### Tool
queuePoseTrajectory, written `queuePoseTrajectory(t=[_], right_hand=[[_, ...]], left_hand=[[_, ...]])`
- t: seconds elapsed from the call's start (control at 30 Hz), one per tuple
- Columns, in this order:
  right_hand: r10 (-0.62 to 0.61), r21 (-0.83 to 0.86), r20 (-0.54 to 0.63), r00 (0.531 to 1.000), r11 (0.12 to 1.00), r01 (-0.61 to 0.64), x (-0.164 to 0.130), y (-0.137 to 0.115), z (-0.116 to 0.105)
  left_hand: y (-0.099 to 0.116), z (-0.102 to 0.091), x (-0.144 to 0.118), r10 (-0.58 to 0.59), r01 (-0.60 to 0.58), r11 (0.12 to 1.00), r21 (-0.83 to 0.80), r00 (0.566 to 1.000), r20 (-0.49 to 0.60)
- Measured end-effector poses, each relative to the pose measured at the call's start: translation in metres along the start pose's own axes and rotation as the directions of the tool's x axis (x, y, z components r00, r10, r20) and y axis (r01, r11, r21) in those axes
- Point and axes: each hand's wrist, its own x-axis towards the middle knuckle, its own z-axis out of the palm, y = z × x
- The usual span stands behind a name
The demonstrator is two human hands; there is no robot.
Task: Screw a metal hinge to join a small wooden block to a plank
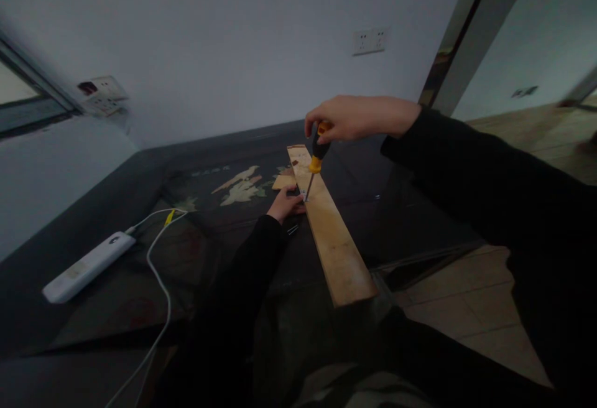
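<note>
A person's right hand (361, 119) is closed over the black-and-orange handle of a screwdriver (316, 158), which stands nearly upright with its tip set on a long wooden plank (333, 234) lying across a dark, glossy bench (116, 296). The left hand (285, 204) presses flat at the plank's left edge beside the tip, fingers bent over something small and dark (too small to make out), so it is steadying rather than gripping.

The plank looks stiff and fairly light, its varnished face likely a little slick; its near end juts past the bench edge, so a firm hold close to the screwdriver tip seems the safest place to brace it. The screwdriver appears rigid and easy to turn from the top of its ribbed handle. A shorter wooden piece (283, 181) lies just beside the plank's far part.

The bench top is reflective and carries a pale leaf-like inlay (240, 190). A white power strip (86, 266) rests well to the left, its white cable (161, 283) trailing toward the camera. Behind stands a plain pale wall with a double socket (369, 41); tiled floor (466, 308) shows to the right in dim light.
</note>
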Motion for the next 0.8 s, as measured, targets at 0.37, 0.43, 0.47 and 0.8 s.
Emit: queuePoseTrajectory(t=[0.37, 0.43, 0.47, 0.8], right_hand=[[0.177, -0.033, -0.127, 0.976, 0.983, -0.182, 0.004, -0.018, 0.009], [0.082, 0.004, -0.046, 0.996, 0.997, -0.082, 0.004, -0.010, 0.003], [0.039, 0.023, -0.013, 0.999, 0.999, -0.039, 0.003, -0.007, 0.000], [0.227, -0.092, -0.184, 0.956, 0.965, -0.246, -0.001, -0.025, 0.010]], left_hand=[[-0.001, -0.001, 0.001, 0.016, -0.016, 1.000, -0.020, 1.000, 0.010], [-0.003, -0.002, 0.003, 0.019, -0.019, 1.000, -0.016, 1.000, 0.005], [-0.004, -0.002, 0.003, 0.020, -0.020, 1.000, -0.011, 1.000, 0.003], [0.000, 0.001, 0.002, -0.004, 0.004, 1.000, -0.017, 1.000, 0.005]])
